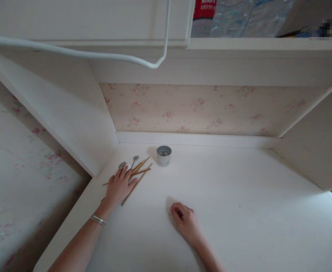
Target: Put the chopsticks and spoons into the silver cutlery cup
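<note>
My left hand [120, 187] lies flat, fingers spread, on a loose pile of wooden chopsticks [140, 172] and two metal spoons [134, 160] near the left back corner of a white desk [239, 196]. A silver bracelet [98, 219] sits on that wrist. A small perforated metal cup [164, 155] stands upright just right of the pile, apart from the hand. My right hand [185, 221] rests on the desk nearer to me, fingers curled under. Whether it holds anything is hidden.
White side panels [69, 113] wall the desk on the left and right, with floral wallpaper [205, 109] at the back. A white cable [98, 56] hangs across the upper cabinet. Plastic bottles [239, 17] lie on the shelf above.
</note>
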Motion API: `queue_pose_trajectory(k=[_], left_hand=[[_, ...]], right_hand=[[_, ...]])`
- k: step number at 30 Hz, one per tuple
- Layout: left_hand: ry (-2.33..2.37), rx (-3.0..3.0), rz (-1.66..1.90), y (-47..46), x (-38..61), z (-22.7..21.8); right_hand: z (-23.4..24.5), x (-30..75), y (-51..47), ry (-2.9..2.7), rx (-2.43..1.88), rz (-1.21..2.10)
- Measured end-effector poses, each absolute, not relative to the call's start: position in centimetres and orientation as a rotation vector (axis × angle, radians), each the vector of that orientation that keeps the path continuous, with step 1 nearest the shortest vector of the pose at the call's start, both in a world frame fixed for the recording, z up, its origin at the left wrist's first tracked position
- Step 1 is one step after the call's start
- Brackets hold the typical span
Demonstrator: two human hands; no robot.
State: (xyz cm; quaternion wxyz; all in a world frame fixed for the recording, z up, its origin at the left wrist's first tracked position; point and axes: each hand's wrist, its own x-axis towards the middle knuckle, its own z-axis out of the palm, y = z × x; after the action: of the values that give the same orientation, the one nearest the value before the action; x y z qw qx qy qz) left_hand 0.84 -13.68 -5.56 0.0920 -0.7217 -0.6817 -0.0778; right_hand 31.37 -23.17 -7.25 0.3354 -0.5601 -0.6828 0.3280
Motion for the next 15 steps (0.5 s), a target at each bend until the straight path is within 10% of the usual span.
queue_pose_trajectory(k=[15], left_hand=[[-2.201, -2.151, -0.189, -16.9, 4.3, -4.6]], right_hand=[[-7.4, 31.3, -23.3, -1.822, -1.472, 0.822]])
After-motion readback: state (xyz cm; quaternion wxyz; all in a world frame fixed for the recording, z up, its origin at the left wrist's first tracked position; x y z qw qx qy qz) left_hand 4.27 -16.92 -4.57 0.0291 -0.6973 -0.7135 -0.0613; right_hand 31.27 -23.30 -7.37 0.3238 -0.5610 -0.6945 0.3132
